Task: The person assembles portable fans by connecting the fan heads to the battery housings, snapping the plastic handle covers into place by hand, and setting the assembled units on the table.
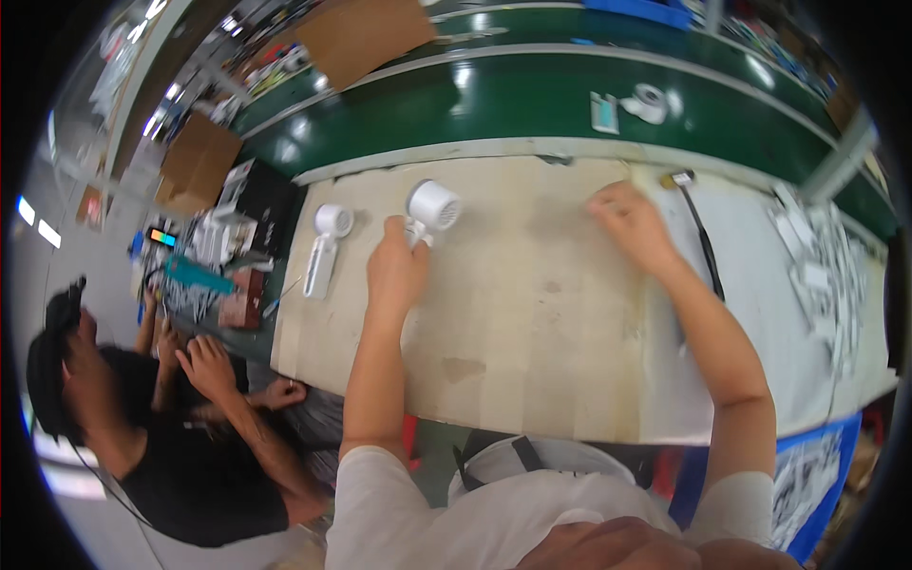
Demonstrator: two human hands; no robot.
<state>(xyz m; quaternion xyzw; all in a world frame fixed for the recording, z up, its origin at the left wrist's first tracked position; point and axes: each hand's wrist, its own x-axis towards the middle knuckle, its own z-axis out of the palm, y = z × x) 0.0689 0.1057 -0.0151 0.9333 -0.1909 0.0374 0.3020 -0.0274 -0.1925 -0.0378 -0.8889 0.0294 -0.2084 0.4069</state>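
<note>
My left hand (397,264) is closed around the handle of a white handheld fan (436,204), whose round head points up over the worktable (522,332). To its left, a second white handheld fan (332,222) lies on the tabletop, its slotted handle toward me. My right hand (625,220) hovers over the far right of the table, slightly blurred, with its fingers curled together. What those fingers hold, if anything, is hidden. Beside that hand, a dark cable (701,233) with a brass-coloured end stretches across a white sheet.
Several white plastic parts (807,275) are piled along the right side. Beyond the table runs a green conveyor (532,100) with a white round part (648,103) on it. On the left, a co-worker (180,427) in black sits beside a cluttered bench with a teal tool (198,274).
</note>
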